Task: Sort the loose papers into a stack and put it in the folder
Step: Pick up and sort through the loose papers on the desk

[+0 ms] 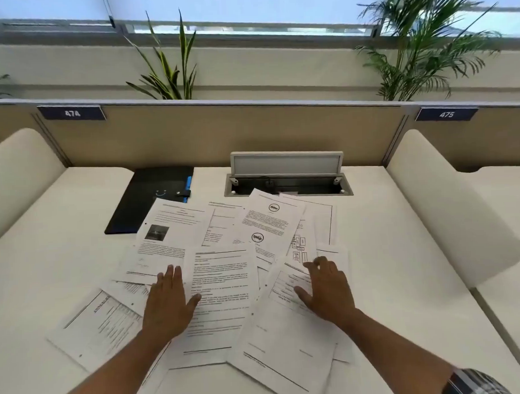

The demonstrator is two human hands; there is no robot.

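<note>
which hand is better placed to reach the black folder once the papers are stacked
Left, probably. The black folder lies closed at the far left, on the left hand's side; the right hand would have to cross over.

Two bare forearms, left hand (168, 303) and right hand (328, 291) ungloved, plaid sleeve (477, 382) at right elbow
</note>
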